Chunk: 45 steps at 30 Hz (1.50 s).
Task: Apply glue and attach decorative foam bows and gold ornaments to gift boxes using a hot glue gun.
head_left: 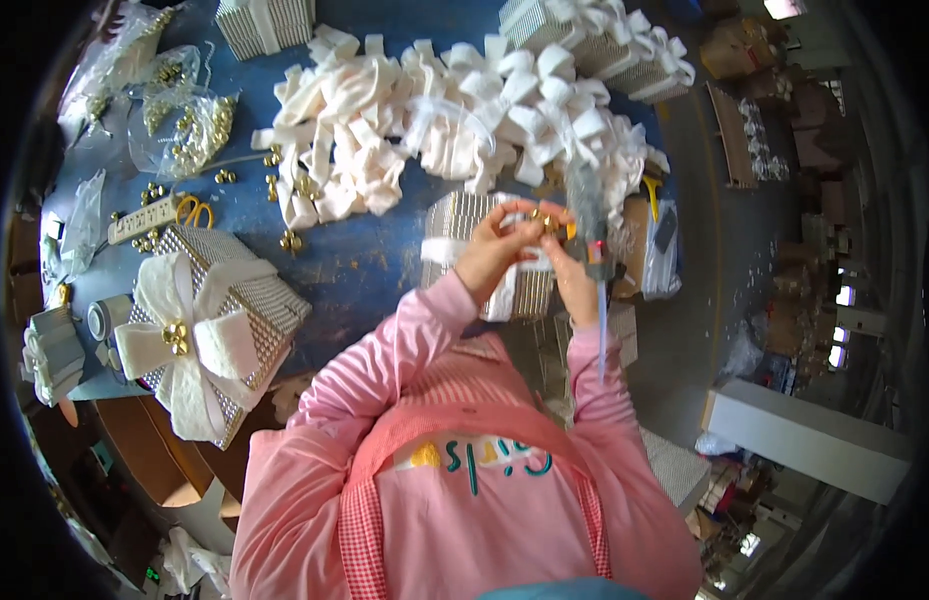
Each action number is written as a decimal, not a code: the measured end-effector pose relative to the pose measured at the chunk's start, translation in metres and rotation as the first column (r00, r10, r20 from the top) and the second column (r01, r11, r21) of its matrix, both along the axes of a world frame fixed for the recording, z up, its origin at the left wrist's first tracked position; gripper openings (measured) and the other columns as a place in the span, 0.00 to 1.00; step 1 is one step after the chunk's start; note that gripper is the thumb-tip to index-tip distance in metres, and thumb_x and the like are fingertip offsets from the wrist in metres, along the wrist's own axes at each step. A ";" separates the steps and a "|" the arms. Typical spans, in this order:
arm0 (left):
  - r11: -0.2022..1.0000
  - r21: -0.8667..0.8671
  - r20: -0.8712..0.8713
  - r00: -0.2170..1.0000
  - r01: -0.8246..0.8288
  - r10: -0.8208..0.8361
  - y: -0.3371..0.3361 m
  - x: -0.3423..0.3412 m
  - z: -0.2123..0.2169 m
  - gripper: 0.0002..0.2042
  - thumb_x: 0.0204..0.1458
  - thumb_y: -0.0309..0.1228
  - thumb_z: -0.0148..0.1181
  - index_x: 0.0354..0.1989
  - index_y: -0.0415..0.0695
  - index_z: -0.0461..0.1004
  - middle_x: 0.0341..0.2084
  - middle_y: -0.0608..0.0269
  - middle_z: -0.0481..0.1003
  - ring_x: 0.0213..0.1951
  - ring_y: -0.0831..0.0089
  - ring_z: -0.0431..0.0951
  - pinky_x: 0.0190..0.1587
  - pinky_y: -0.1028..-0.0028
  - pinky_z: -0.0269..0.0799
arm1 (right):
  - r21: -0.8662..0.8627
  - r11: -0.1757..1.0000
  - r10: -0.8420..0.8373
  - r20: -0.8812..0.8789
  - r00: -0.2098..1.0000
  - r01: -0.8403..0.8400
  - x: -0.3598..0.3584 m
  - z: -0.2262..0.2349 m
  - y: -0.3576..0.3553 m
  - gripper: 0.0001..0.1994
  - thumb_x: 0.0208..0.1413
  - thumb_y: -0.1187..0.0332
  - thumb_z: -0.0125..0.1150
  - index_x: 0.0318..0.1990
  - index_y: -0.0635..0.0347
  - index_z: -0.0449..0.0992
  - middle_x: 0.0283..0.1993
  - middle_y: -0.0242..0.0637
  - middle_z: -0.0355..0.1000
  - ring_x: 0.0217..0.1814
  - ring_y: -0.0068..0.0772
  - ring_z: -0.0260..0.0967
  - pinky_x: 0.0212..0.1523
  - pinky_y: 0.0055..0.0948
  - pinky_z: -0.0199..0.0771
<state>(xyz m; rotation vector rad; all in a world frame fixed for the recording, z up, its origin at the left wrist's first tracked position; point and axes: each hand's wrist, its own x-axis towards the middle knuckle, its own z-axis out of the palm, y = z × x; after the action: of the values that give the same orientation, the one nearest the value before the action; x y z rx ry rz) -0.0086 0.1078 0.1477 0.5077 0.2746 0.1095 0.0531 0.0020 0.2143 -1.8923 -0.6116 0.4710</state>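
Note:
My left hand (pixel 491 253) pinches a small gold ornament (pixel 544 222) just above a striped silver gift box (pixel 474 218) with a white ribbon band. My right hand (pixel 576 285) holds a glue gun (pixel 594 240) upright, its tip close to the ornament and to the left fingers. Both hands meet over the box near the blue table's (pixel 354 265) front edge. Pink sleeves cover both forearms.
A heap of white fabric bows (pixel 434 120) fills the table's far side. A finished box with a white bow and gold centre (pixel 199 330) lies at left. Loose gold beads (pixel 284 240), bags of beads (pixel 184 125), scissors (pixel 194 210) and a power strip (pixel 144 218) lie at far left.

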 end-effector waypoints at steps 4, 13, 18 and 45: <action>0.985 -0.169 0.022 1.000 -0.018 0.022 0.001 -0.001 0.000 0.17 0.49 0.29 0.58 0.47 0.48 0.64 0.33 0.72 0.74 0.33 0.84 0.72 0.31 0.84 0.64 | 0.041 0.997 0.061 0.014 0.998 -0.062 -0.001 0.012 0.006 0.13 0.54 0.76 0.53 0.48 0.63 0.65 0.50 0.37 0.67 0.49 0.25 0.65 0.48 0.23 0.65; 0.981 0.082 0.160 0.973 -0.178 0.164 0.004 0.003 0.004 0.20 0.47 0.23 0.59 0.49 0.45 0.63 0.32 0.71 0.72 0.35 0.83 0.71 0.37 0.83 0.65 | 0.273 0.948 -0.110 -0.192 0.975 0.161 0.002 0.003 0.006 0.10 0.52 0.78 0.55 0.40 0.61 0.63 0.47 0.45 0.69 0.48 0.30 0.67 0.49 0.27 0.68; 0.969 0.094 0.158 0.965 -0.227 0.210 0.002 0.001 0.011 0.18 0.47 0.20 0.58 0.48 0.42 0.65 0.36 0.68 0.73 0.40 0.81 0.71 0.44 0.81 0.66 | 0.308 0.936 -0.098 -0.241 0.966 0.172 0.003 0.003 0.004 0.09 0.52 0.78 0.54 0.40 0.61 0.63 0.47 0.45 0.68 0.48 0.31 0.67 0.49 0.28 0.68; 0.942 -0.334 0.142 0.987 -0.022 0.074 0.008 -0.008 -0.010 0.14 0.51 0.26 0.55 0.47 0.46 0.66 0.36 0.68 0.73 0.36 0.81 0.73 0.35 0.82 0.68 | 0.222 0.957 -0.125 -0.270 0.955 0.188 -0.004 -0.004 0.011 0.09 0.53 0.73 0.56 0.38 0.61 0.63 0.40 0.39 0.71 0.39 0.25 0.69 0.37 0.21 0.70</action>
<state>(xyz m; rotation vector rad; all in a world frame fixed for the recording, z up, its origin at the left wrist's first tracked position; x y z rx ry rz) -0.0167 0.1159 0.1380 0.1554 0.1507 0.1458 0.0492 0.0126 0.2102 -1.5978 -0.3288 0.4993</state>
